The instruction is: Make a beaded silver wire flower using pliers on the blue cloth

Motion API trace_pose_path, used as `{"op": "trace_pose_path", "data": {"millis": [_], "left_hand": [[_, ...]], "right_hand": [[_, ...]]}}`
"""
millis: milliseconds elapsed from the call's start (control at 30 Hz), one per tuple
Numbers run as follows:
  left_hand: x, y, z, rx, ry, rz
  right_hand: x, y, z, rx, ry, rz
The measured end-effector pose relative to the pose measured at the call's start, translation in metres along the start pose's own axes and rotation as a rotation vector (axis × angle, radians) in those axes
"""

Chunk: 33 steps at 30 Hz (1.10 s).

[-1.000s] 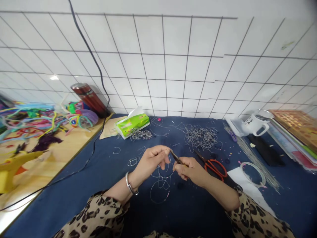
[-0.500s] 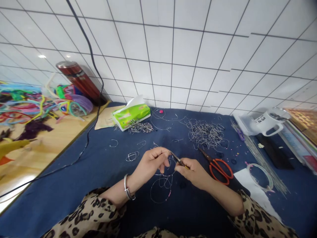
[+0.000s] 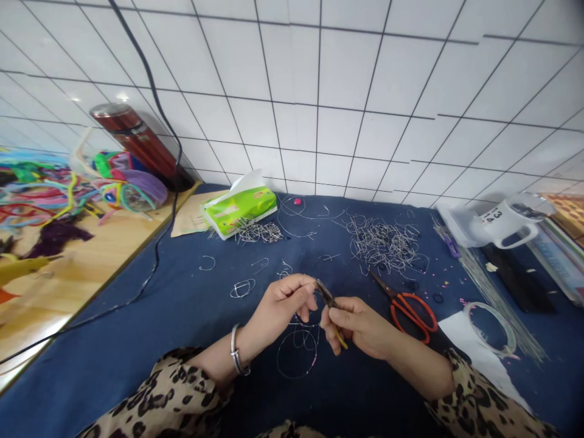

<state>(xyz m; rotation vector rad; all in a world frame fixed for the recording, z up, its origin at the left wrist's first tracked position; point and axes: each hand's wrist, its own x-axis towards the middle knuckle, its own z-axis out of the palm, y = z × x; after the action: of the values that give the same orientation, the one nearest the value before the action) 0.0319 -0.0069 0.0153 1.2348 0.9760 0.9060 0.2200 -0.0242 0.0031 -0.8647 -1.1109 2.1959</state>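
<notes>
While our right hand [image 3: 358, 322] grips yellow-handled needle-nose pliers [image 3: 329, 300] above the blue cloth [image 3: 191, 328], their dark metal axis slants forward-left, pointing at our left hand [image 3: 288, 299], whose thumb and forefinger pinch together, anything between them too small to tell. Our forearms [image 3: 413, 360] converge over thin wire loops [image 3: 298, 347].

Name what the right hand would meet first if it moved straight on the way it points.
Probably the left hand; the pliers in the right hand point toward it, though depth is unclear.
</notes>
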Motion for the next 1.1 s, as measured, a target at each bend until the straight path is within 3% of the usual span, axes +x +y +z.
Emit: {"op": "trace_pose_path", "data": {"millis": [600,1100], "left_hand": [[-0.0028,-0.0063,0.0065,-0.125,0.026,0.007],[-0.0023,-0.0076,0.0068,-0.134,0.052,0.006]], "right_hand": [[-0.0017,0.0054,0.0047,0.263,-0.125,0.003],[-0.0050,0.0005,0.0043,0.248,-0.066,0.069]]}}
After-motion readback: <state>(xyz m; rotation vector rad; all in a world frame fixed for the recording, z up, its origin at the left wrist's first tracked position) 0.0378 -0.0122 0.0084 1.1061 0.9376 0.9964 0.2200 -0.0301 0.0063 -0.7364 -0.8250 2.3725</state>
